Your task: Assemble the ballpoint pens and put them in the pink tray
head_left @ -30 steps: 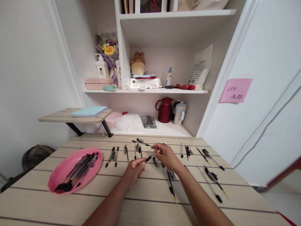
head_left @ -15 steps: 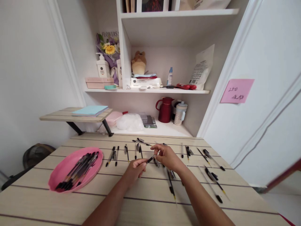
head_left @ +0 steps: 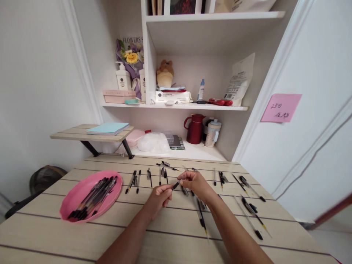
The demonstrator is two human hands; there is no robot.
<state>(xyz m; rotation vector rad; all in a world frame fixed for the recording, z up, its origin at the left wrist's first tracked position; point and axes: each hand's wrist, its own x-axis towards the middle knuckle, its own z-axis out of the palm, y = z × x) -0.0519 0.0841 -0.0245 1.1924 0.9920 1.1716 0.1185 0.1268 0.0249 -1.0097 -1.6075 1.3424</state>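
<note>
My left hand (head_left: 158, 198) is closed in a pinch round a thin black pen (head_left: 173, 186), held just above the wooden table (head_left: 170, 234). My right hand (head_left: 195, 183) meets it at the pen's right end, fingers pinched on the tip piece. Several loose pens and pen parts (head_left: 162, 173) lie in rows beyond and right of my hands. One long pen (head_left: 201, 217) lies under my right wrist. A pink oval tray (head_left: 74, 196) at the left holds several assembled black pens (head_left: 95, 198).
More pens (head_left: 249, 209) lie near the table's right edge. A small raised shelf with a blue folder (head_left: 107, 128) stands at the back left. Wall shelves behind hold a red jug (head_left: 195, 129), a cup, bottles and boxes. A pink note (head_left: 280, 107) hangs on the right wall.
My hands have stayed together on the pen, my right fingers closing slightly on its end. The view has shifted a little left and down.
</note>
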